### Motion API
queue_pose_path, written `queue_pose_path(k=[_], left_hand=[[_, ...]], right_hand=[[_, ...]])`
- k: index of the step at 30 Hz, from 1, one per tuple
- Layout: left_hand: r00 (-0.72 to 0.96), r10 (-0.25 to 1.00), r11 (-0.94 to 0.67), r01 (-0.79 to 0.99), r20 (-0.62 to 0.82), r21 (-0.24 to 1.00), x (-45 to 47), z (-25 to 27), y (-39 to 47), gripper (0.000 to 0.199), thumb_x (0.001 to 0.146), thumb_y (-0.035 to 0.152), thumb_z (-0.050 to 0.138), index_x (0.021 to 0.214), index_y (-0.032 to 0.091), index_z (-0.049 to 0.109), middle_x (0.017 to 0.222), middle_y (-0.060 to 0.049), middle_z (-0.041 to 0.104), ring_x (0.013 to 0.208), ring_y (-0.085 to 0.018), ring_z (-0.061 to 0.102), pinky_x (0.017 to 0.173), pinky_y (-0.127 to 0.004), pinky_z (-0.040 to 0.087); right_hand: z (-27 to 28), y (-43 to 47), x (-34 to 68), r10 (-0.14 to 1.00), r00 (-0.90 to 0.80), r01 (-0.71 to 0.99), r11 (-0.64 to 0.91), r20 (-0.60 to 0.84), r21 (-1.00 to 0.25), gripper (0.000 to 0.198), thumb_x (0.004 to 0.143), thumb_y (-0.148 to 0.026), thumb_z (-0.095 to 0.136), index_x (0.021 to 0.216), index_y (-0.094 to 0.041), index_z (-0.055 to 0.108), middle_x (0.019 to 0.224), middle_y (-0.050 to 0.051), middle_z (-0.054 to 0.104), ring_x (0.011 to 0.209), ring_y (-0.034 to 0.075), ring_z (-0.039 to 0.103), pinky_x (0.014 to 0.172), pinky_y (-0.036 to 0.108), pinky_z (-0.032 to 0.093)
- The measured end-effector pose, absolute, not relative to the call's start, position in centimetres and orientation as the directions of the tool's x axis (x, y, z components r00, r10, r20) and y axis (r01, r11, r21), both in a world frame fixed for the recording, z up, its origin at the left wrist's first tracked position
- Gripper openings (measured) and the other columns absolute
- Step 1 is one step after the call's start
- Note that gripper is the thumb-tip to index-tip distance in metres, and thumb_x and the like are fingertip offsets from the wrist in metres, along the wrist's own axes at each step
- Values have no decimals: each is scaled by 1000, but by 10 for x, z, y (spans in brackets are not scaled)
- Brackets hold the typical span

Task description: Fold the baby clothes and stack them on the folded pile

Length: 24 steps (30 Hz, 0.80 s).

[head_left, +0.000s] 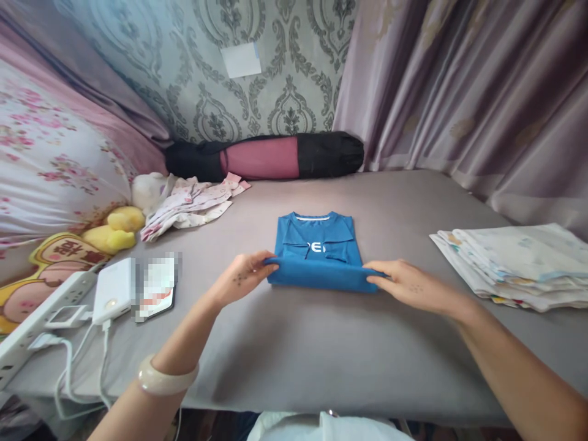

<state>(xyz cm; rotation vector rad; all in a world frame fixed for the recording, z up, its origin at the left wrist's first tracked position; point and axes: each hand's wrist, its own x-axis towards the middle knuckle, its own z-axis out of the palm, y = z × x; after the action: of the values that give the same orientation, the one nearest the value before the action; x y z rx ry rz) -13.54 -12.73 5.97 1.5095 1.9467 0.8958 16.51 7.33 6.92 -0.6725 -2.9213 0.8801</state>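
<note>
Passable in front of the blue shirt (316,274), over the grey cover (331,349), between the forearms (181,340). Passable behind it too, up to the long black-and-pink bag (264,158). Blocked at its sides by left grip (245,274) and right grip (399,280); farther left by phone (157,285), white power bank (113,288) and cables (105,361); farther right by the folded cloth stack (519,260).

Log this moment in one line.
left hand: pinching fold | right hand: pinching fold | blue cloth shirt: partly folded, on grey fabric sheet

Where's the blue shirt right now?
In the middle of the head view, the blue shirt lies on the grey sheet, with the left hand and right hand pinching its near fold.
</note>
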Motion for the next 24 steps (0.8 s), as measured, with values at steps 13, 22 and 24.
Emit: queue_pose_path(k=[13, 22, 24], left_hand=[[-632, 765, 341, 559, 123, 756, -161, 14, -23, 21, 81, 34, 54, 72, 17, 62, 61, 0, 55, 62, -15, 51, 59, -25, 36], [-687, 718, 552, 660, 114, 510, -172, 8, 20, 21, 91, 29, 46, 88, 19, 65, 88, -9, 70, 86, -22, 64, 71, -28, 43], [-701, 706, 581, 658, 107, 480, -172, 6, 26, 22, 93, 30, 45, 95, 20, 64, 97, -10, 70, 93, -23, 65, 73, -28, 44]], right_hand=[[26, 150, 89, 753, -657, 616, 558, 28, -557, 27, 85, -38, 49, 72, -18, 63, 70, 3, 66, 65, 17, 58, 58, 25, 39], [25, 161, 43, 892, -451, 856, 425, -26, -293, 30, 94, -33, 41, 103, -17, 65, 105, 14, 70, 97, 25, 65, 74, 30, 44], [24, 161, 35, 908, -418, 870, 392, -27, -298, 32, 96, -32, 39, 107, -16, 64, 111, 15, 68, 102, 26, 64, 78, 31, 44]])
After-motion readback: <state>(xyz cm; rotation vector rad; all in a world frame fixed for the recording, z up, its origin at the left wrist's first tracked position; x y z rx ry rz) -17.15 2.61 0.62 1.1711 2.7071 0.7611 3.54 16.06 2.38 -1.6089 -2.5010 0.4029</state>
